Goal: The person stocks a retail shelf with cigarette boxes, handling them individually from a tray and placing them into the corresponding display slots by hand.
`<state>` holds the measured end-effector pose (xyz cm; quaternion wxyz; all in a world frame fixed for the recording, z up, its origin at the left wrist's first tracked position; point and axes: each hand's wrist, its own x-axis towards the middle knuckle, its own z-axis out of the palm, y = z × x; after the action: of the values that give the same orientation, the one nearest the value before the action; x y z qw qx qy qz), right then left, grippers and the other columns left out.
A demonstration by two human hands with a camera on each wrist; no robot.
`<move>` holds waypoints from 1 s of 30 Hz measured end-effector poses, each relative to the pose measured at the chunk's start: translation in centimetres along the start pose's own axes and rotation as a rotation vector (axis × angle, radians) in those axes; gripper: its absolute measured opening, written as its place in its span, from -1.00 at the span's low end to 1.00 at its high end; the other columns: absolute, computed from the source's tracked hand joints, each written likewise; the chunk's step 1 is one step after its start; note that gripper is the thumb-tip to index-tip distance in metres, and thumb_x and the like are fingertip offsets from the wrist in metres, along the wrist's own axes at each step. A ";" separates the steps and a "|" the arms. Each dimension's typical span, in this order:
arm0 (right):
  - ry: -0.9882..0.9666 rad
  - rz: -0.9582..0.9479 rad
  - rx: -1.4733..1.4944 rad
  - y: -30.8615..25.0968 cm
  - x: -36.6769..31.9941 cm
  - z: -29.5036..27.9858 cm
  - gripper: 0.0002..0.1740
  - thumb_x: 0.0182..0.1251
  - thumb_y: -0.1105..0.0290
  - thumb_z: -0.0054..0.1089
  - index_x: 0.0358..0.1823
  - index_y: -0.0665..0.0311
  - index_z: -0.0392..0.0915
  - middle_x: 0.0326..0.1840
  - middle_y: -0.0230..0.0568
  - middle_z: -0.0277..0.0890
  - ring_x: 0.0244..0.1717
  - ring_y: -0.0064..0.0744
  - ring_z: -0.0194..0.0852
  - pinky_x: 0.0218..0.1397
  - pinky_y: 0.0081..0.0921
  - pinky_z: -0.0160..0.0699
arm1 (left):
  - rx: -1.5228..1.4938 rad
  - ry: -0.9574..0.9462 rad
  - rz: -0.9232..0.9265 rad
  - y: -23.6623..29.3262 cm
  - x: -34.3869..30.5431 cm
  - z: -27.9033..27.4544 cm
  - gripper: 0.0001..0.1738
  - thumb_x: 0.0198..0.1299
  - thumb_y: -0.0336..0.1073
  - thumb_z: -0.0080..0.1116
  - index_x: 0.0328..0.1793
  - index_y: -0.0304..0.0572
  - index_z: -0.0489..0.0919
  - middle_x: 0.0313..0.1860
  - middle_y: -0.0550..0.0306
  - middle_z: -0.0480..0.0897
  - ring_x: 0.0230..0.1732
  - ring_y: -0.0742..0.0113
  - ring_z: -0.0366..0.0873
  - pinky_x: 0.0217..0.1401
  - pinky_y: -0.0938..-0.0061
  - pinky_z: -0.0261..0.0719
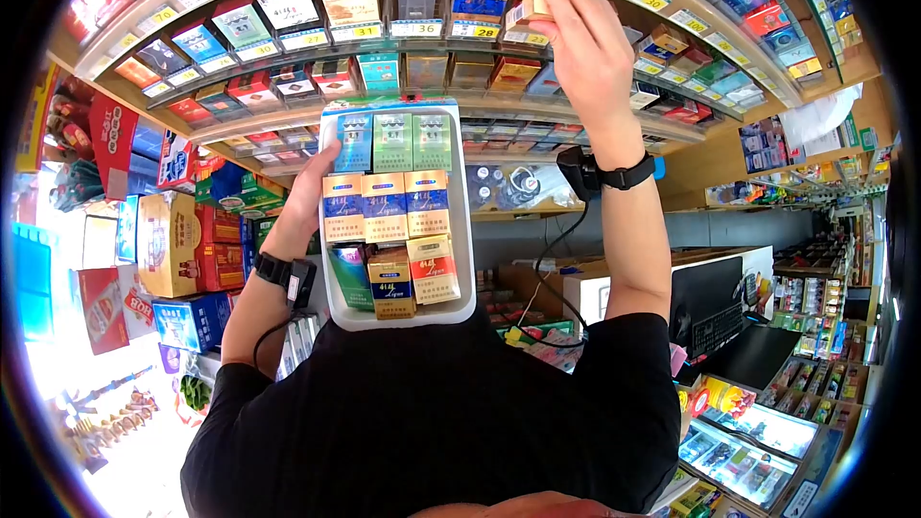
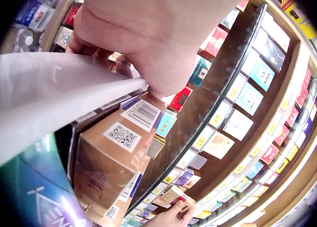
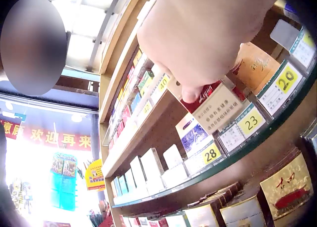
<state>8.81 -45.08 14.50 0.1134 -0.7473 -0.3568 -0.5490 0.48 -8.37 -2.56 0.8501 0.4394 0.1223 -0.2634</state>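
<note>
My left hand (image 1: pixel 309 194) grips the left rim of a white plastic tray (image 1: pixel 403 322), its fingers partly hidden behind the wall. Inside the tray stand rows of cigarette packs: blue and green ones (image 1: pixel 393 144) at the far end, tan-and-blue ones (image 1: pixel 385 208) in the middle, and a green, a dark blue-and-gold and a red-and-cream one (image 1: pixel 435 269) at the near end. Up at the shelf, my right hand (image 1: pixel 593 62) pinches a red-and-cream cigarette pack (image 3: pixel 218 108). That pack stands behind the price label 23 (image 3: pixel 251 123), beside a blue-and-white pack (image 3: pixel 194 135).
Tiered wooden shelves (image 1: pixel 278 48) full of cigarette packs curve across the front, with price labels along their glass edges. A black cable (image 1: pixel 566 230) hangs by the right forearm. Stacked cartons (image 1: pixel 168 245) stand at left; a monitor (image 1: pixel 708 297) and keyboard sit at right.
</note>
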 end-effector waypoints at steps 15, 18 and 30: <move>-0.048 0.033 -0.126 0.9 -0.8 1.2 -0.50 0.14 0.40 0.54 0.16 0.25 0.67 0.07 -0.23 0.69 0.06 -0.17 0.67 0.11 -0.26 0.59 | 0.016 0.017 0.025 0.0 0.2 -0.4 -0.39 0.58 -0.01 0.03 0.52 -0.35 0.42 0.28 -0.16 0.70 0.15 0.12 0.77 0.17 0.27 0.80; -0.147 0.050 -0.180 0.8 -0.7 1.0 -0.45 0.19 0.34 0.53 0.23 0.26 0.67 0.19 -0.17 0.69 0.18 -0.13 0.64 0.28 -0.17 0.53 | -0.004 -0.021 0.002 -0.2 0.5 -0.8 -0.39 0.58 0.00 0.04 0.52 -0.34 0.42 0.29 -0.16 0.69 0.18 0.12 0.76 0.20 0.26 0.79; -0.190 0.064 -0.229 -0.8 -1.2 -0.2 -0.27 0.30 0.29 0.42 0.46 0.45 0.42 0.37 0.18 0.52 0.45 0.11 0.43 0.57 0.13 0.22 | -0.199 -0.119 -0.115 -0.4 0.0 -1.6 -0.37 0.55 0.03 0.07 0.53 -0.29 0.43 0.33 -0.16 0.66 0.24 0.04 0.71 0.32 0.16 0.71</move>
<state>8.00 -45.11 13.30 0.0105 -0.8150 -0.2767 -0.5091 0.33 -7.21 -3.75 0.8787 0.3287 0.1221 -0.3239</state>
